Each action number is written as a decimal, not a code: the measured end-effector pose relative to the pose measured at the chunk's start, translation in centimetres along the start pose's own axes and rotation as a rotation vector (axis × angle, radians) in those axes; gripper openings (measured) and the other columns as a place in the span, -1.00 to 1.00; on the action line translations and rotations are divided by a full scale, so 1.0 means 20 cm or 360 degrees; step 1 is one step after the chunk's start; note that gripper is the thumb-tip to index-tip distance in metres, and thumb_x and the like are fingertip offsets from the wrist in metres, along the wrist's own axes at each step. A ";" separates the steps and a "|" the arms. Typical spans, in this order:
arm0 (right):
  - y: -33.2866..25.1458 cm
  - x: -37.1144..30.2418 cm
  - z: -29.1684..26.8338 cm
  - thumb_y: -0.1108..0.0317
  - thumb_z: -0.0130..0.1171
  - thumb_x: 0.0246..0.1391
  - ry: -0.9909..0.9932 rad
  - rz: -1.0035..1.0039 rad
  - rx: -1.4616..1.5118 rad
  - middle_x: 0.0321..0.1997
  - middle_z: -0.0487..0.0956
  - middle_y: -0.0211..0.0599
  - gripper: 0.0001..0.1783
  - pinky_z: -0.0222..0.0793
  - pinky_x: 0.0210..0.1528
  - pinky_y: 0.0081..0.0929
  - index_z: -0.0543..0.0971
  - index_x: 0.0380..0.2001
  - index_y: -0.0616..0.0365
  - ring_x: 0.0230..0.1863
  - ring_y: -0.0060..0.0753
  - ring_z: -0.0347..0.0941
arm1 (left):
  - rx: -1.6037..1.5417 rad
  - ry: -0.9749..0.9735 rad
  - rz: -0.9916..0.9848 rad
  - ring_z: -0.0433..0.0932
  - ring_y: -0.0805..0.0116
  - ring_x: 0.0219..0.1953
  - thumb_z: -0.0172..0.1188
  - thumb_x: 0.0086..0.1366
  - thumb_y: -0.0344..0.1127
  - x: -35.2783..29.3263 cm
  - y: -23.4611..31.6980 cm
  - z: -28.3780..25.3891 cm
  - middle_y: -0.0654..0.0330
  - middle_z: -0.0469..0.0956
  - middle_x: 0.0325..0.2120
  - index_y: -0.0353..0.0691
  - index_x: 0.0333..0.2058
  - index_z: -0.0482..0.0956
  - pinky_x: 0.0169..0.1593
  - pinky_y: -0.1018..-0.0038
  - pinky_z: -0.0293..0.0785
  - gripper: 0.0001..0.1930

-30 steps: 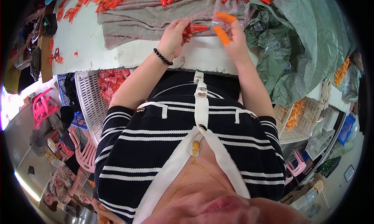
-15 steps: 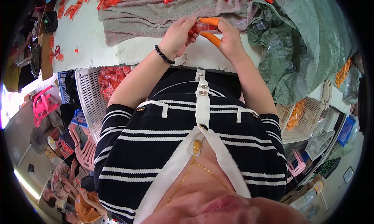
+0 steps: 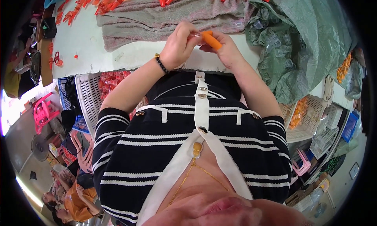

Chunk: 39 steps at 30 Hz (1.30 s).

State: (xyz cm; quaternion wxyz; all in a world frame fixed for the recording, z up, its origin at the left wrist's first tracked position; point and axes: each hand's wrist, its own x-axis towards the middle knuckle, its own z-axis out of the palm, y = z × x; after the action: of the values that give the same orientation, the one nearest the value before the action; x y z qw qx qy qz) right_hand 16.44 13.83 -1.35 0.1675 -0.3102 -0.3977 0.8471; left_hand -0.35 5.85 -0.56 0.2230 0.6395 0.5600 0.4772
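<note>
Nearest: gold pendant (image 3: 197, 147) on my chest, over a dark, white-striped top (image 3: 137, 155). Beyond it, both forearms reach over the near edge of the table. Left hand (image 3: 180, 45), dark bead bracelet (image 3: 161, 64) at the wrist: fingers curled, thumb and forefinger brought together. Right hand (image 3: 227, 49), orange covers (image 3: 212, 41) on two digits: curled too, its tips meeting those of the left in front of the towel (image 3: 149, 19). Any piece between the fingertips is hidden by them; cannot tell whether either hand grips something. A clear piece (image 3: 238, 24) lies at the towel's right end, just beyond the right hand. Below the table edge, to my left, a white basket (image 3: 87, 96) holds red parts (image 3: 111, 84); to my right, a pale crate (image 3: 304, 135) with orange parts (image 3: 299, 112). On the white table (image 3: 137, 57), a small red bit (image 3: 76, 55) lies alone, left of the towel. Right of the towel, a green bag (image 3: 318, 49) sits spread open, clear cups (image 3: 273, 41) in its folds. Past the towel, red pieces (image 3: 112, 1) lie in a long, loose band. Farther off, lower left: pink stool (image 3: 44, 112), fan (image 3: 40, 148), a person in orange (image 3: 80, 202).
</note>
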 end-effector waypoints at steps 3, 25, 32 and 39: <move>-0.11 -0.01 -0.09 0.24 0.11 0.17 0.0232 -0.0722 -0.1185 -0.13 0.51 -0.48 -0.70 0.39 -0.22 -0.58 0.51 -0.07 0.12 -0.23 -0.60 0.46 | -0.0586 0.0112 -0.0605 0.49 0.40 -0.35 0.07 0.26 -0.40 0.06 -0.13 -0.10 0.11 0.47 -0.43 -0.34 -0.27 0.41 -0.31 0.45 0.44 -0.87; -0.25 -0.05 0.02 0.48 0.24 -0.06 0.0597 -0.0964 -0.1304 -0.21 0.52 -0.20 -0.63 0.34 -0.19 -0.47 0.51 -0.11 0.10 -0.26 -0.20 0.40 | -0.1069 0.0014 -0.1238 0.48 0.48 -0.50 0.13 0.26 -0.20 0.35 -0.19 -0.31 0.19 0.55 -0.33 -0.28 -0.07 0.44 -0.44 0.53 0.46 -0.66; -0.21 0.04 0.07 0.55 0.25 -0.02 0.0308 -0.1488 -0.1660 -0.05 0.45 -0.24 -0.59 0.42 -0.10 -0.53 0.46 -0.05 0.15 -0.12 -0.45 0.46 | -0.1259 0.0155 -0.1273 0.47 0.53 -0.47 0.09 0.32 -0.20 0.18 0.04 -0.14 0.19 0.54 -0.35 -0.29 -0.14 0.45 -0.47 0.61 0.41 -0.72; -0.23 0.01 0.09 0.52 0.34 -0.17 0.0317 -0.1579 -0.1726 -0.15 0.52 -0.22 -0.60 0.41 -0.12 -0.45 0.53 -0.16 0.12 -0.14 -0.21 0.47 | -0.1376 0.0231 -0.1282 0.47 0.52 -0.48 0.09 0.32 -0.15 0.16 0.07 -0.08 0.19 0.54 -0.38 -0.31 -0.18 0.47 -0.47 0.62 0.40 -0.70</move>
State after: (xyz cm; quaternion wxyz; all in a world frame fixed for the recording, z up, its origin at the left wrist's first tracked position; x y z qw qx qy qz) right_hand 15.23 15.80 3.14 0.3889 -0.2085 -0.8366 0.3245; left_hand -1.39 8.01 2.44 0.5878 0.1936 0.5273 0.5822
